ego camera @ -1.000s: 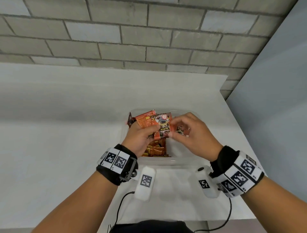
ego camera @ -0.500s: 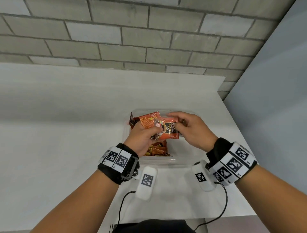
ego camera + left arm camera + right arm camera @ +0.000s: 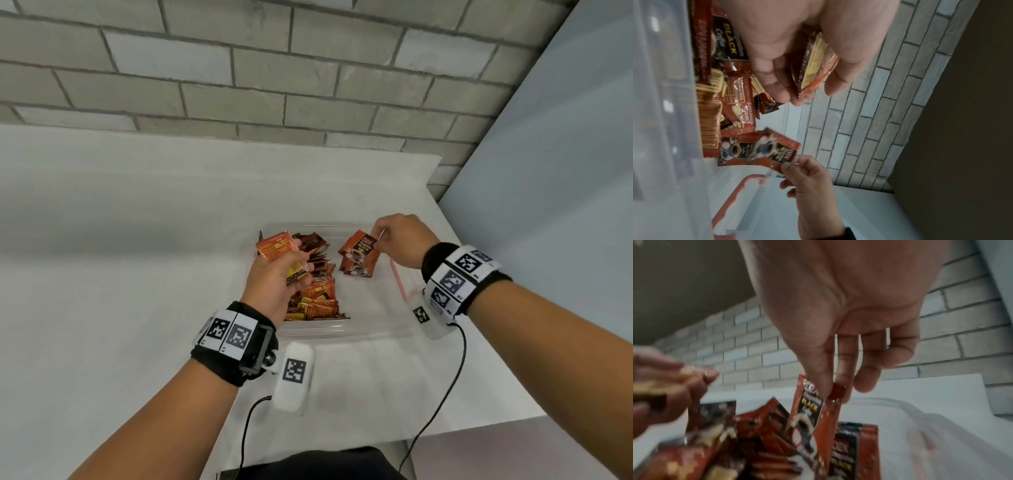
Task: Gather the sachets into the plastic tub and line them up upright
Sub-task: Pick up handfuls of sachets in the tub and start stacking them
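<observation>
The red sachet [image 3: 359, 255] in the right hand [image 3: 400, 240] hangs with its long axis nearly upright, tipped a little to the left, its printed face toward the camera in the head view. It is a flat glossy foil packet with crimped ends; on its black panel the words "BLACK" and "Coffee" can be read, above a picture of a cup. The right hand's thumb and forefinger pinch its top corner, the other fingers [image 3: 869, 363] hanging loosely curled behind it. It hangs over the right-hand part of the plastic tub [image 3: 342, 330], just right of centre in the head view, beside another sachet of the same print [image 3: 846, 449] standing upright below.

The left hand [image 3: 274, 281] grips a small bunch of sachets [image 3: 275, 248], thumb on one side and curled fingers on the other; their orange backs carry yellow panels of print too small to read, and their long axes lean toward the upper left of the frame. Below it a packed row of sachets [image 3: 317, 301] fills the left side of the tub, red, brown and gold, lying at mixed angles.

The tub is clear, rectangular, with rounded corners and a red latch [image 3: 731, 199] at its right edge. It sits on a plain white desk [image 3: 120, 240] before a grey brick wall [image 3: 239, 68].
</observation>
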Motion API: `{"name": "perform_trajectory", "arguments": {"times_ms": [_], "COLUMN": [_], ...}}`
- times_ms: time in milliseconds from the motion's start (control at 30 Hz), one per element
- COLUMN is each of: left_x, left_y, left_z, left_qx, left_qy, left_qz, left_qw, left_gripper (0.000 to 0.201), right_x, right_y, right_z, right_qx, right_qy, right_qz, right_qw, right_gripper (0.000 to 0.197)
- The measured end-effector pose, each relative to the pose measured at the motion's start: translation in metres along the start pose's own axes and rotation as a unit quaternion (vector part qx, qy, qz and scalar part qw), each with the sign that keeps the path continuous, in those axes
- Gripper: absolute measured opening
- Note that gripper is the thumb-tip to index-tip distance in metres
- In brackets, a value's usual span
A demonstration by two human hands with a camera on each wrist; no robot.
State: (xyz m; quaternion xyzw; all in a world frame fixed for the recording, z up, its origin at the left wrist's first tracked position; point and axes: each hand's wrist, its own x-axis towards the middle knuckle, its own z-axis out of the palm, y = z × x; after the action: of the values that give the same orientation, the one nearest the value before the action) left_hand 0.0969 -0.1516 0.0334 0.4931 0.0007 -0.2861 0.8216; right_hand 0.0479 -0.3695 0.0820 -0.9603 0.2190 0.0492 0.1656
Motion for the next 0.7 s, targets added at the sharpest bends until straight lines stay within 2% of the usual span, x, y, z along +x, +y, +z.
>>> {"name": "perform_trajectory", "arguments": {"times_ms": [100,233,367,533,700], "left_x": [0.000,0.001,0.003,0.005,0.005], "left_y": [0.000,0.003,0.006,0.006,0.006], "left_z": [-0.003,-0.008,-0.010,-0.012,-0.010], "left_qx": [0.001,-0.005,-0.006,-0.001,0.009], "left_qy": [-0.010,-0.006,-0.004,0.000,-0.007], "left_qz": [-0.006,-0.008,-0.007,-0.012,-0.012], "left_qw": [1.000,1.000,1.000,1.000,1.000], "left_gripper": [0.020,0.020,0.019,0.023,0.025], "right_x": [0.015,0.029,0.040,0.043,0.044], "right_y": [-0.003,-0.012,-0.013,-0.014,-0.011], "right_z": [0.011,0.018,0.024,0.028,0.029], "right_qx": [-0.119,-0.197,-0.268,-0.342,-0.353], "right_qy": [-0.074,-0.119,-0.125,-0.122,-0.112], "right_qz": [0.011,0.006,-0.016,-0.049,-0.066], "right_qw": [0.990,0.973,0.955,0.931,0.926], "right_gripper": [0.009,0.008,0.015,0.003,0.006]}}
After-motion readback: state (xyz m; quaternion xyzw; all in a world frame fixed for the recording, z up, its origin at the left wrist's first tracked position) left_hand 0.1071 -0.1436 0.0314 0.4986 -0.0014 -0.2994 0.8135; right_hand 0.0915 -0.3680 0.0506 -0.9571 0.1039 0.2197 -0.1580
